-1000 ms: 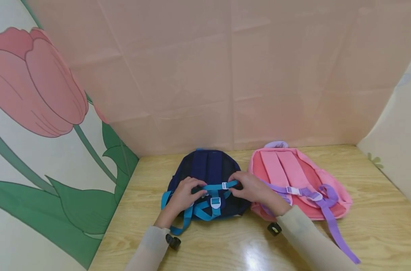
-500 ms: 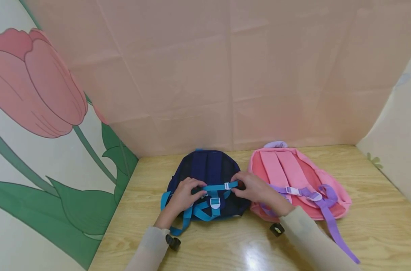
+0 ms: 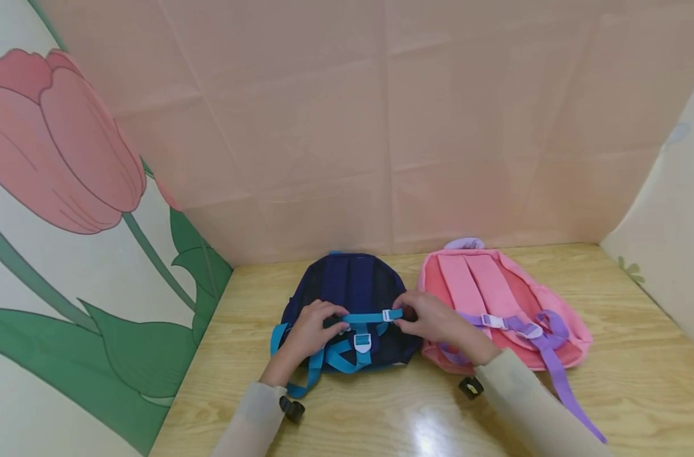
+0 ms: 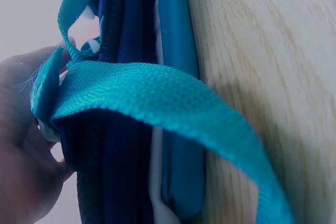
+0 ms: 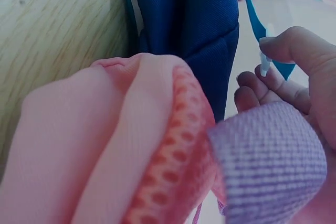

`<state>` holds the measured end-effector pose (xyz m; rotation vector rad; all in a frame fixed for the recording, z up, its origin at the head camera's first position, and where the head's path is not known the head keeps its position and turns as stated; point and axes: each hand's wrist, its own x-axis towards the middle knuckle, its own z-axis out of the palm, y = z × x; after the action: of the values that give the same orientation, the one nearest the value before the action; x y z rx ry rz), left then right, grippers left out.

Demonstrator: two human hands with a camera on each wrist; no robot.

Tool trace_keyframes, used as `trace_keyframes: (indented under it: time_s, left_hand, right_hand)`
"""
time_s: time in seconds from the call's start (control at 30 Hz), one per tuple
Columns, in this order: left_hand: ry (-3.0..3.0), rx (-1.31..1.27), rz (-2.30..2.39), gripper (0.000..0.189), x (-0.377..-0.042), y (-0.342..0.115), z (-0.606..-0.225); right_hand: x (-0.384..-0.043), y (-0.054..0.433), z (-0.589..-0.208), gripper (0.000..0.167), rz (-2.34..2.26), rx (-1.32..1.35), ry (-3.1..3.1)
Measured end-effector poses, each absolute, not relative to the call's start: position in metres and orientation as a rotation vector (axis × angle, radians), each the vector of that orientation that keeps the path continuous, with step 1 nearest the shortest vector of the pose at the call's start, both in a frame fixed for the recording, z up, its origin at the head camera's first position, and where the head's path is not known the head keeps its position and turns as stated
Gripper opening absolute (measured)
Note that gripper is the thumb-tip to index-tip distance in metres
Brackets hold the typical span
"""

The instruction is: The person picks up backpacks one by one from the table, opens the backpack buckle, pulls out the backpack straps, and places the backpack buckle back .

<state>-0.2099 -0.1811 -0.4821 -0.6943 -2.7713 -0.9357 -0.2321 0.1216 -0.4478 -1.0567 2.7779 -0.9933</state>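
A navy backpack (image 3: 347, 279) lies on the table with its shoulder-strap side up. Across it runs a blue webbing strap (image 3: 362, 317), stretched between both hands. My left hand (image 3: 311, 327) pinches the strap's left end between thumb and fingers. At the other end my right hand (image 3: 429, 315) pinches the strap at its white slider buckle (image 3: 388, 315); in the right wrist view the thumb presses this slider (image 5: 265, 61). Below hangs a second white buckle (image 3: 362, 343) on blue webbing. In the left wrist view a loose webbing loop (image 4: 142, 93) partly covers the left fingers.
To the right lies a pink backpack (image 3: 507, 279), close beside the navy one and partly under the right forearm. Its purple strap (image 3: 564, 381) trails over the wooden table (image 3: 347, 419). A pink-beige sheet (image 3: 301, 127) hangs behind, and a tulip-printed panel (image 3: 95, 139) stands left.
The right hand has shifted slightly to the right, and the white slider has moved right along with it. The left hand has kept its grip in place.
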Motion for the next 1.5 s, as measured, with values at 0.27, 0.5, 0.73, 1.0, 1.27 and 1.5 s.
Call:
trace_keyframes:
  time_s: [0.27,0.5,0.73,1.0,1.27,1.5]
  left_hand:
    - [-2.796,-0.687,-0.906,0.022,-0.2098,-0.1799,-0.4829]
    - [-2.802,-0.678,-0.900,0.021,-0.2085,-0.1788,-0.4832]
    - [-2.819,-0.675,-0.889,0.021,-0.2088,-0.1777,-0.4831]
    - [-2.813,-0.687,-0.893,0.019,-0.2076,-0.1770,-0.4815]
    - [-2.798,-0.703,-0.833,0.020,-0.2084,-0.1761,-0.4831]
    - [-2.808,-0.700,-0.788,0.021,-0.2092,-0.1751,-0.4821]
  right_hand:
    - [-0.2323,0.1246,-0.4514,0.016,-0.970,-1.025,2.773]
    - [-0.2323,0.1259,-0.4530,0.018,-0.968,-1.044,2.777]
    - [-0.2333,0.1277,-0.4544,0.018,-0.971,-1.053,2.763]
    - [-0.2326,0.1288,-0.4547,0.020,-0.943,-1.063,2.758]
    - [-0.2312,0.1305,-0.4523,0.021,-0.908,-1.048,2.767]
    - [-0.2324,0.1307,-0.4514,0.022,-0.876,-1.020,2.772]
